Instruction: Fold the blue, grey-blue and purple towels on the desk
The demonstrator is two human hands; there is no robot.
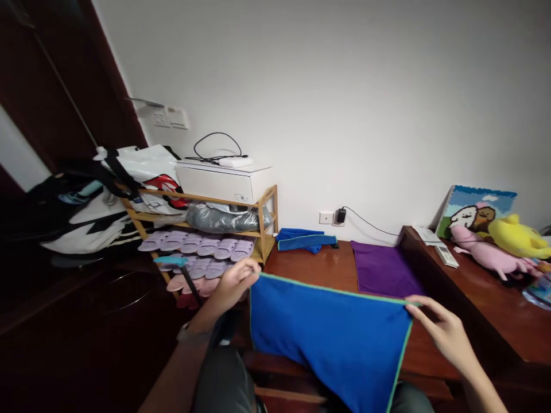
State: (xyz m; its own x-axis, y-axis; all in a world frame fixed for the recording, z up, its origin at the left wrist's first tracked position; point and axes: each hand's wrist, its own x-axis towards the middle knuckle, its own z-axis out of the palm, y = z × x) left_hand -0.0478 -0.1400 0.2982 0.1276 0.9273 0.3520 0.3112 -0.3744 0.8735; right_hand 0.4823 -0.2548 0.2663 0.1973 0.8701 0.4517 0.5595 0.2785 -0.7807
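Cloth [331, 332], one blue piece with a green edge, hangs spread between our two hands, above the front of a reddish-brown wooden worktop [301, 264] and over our knees. The fingers of our left hand [235, 281] pinch its upper left corner; those of our right hand [443, 330] grip the upper right.

Behind it on the worktop lie one purple cloth [385, 269], spread flat, and a blue folded bundle [305, 240] against the wall, its layers too overlapped for us to count. One black plug [341, 215] sits in a socket above.

On the raised ledge [503, 321] to the right, we see two plush toys, one pink [486, 252] and one yellow [520, 235], one white remote [446, 256] and one picture [482, 209] of two cartoon animals.

To the left, one wooden rack [269, 209] carries a closed white box [219, 178], its label too small for us to read, and a white bag [150, 163] with red print, its lettering unclear and contents hidden. Below, clear plastic wraps a grey bundle [219, 221]; we count six lilac slippers [209, 245] in the uppermost row.
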